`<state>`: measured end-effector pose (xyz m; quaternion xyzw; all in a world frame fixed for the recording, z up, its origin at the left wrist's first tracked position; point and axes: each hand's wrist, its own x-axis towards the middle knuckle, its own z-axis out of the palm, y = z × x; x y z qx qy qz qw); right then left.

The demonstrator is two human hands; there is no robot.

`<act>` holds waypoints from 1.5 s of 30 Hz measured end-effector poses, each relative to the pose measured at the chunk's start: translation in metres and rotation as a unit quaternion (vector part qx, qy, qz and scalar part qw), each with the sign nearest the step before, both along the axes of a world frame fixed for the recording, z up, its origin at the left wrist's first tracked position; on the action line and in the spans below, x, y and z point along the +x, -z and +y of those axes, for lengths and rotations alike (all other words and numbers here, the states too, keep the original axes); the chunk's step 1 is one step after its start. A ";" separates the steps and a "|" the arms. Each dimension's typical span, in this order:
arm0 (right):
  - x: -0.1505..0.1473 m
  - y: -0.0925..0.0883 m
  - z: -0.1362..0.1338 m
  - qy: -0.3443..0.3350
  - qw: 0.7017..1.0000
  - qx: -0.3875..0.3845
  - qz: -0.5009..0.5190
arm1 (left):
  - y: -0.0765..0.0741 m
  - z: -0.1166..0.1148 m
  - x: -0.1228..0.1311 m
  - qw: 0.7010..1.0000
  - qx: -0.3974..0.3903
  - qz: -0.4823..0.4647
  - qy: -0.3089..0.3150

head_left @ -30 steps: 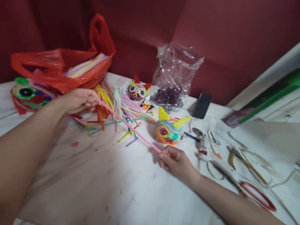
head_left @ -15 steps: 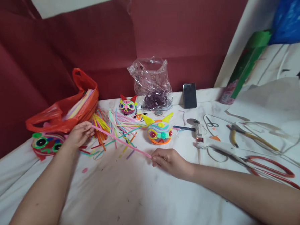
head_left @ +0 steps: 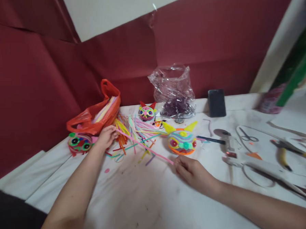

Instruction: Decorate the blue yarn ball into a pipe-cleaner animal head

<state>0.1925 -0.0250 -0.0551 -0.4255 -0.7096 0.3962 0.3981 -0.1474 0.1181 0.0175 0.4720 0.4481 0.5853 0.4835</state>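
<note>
A pink pipe cleaner (head_left: 147, 147) stretches between my two hands, slanting down to the right above the table. My left hand (head_left: 108, 135) pinches its upper end, near the loose pipe cleaners. At the lower end, the closed fingers of my right hand (head_left: 190, 170) grip it. Just behind that hand sits a colourful lion-head figure (head_left: 182, 142) with yellow ears and red eyes. Beside my left wrist lies a similar figure with green-rimmed eyes (head_left: 79, 143), partly covered by the arm. A smaller figure with red ears (head_left: 147, 111) stands at the back.
Loose pipe cleaners (head_left: 140, 127) spread across the table behind the pink one. A red plastic bag (head_left: 91, 114) lies back left, a clear bag with purple material (head_left: 177, 106) at the wall, beside a phone (head_left: 216, 103). To the right are a glue gun (head_left: 231, 148), small scissors (head_left: 249, 136) and pliers (head_left: 283, 155).
The camera view has turned left, so everything appears shifted right. Both hands keep hold of the pink pipe cleaner, with little change in their pose.
</note>
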 end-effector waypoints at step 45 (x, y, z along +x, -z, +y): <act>-0.005 -0.004 -0.013 -0.023 0.988 -0.025 -0.152 | 0.035 -0.047 0.088 0.633 0.398 0.629 0.212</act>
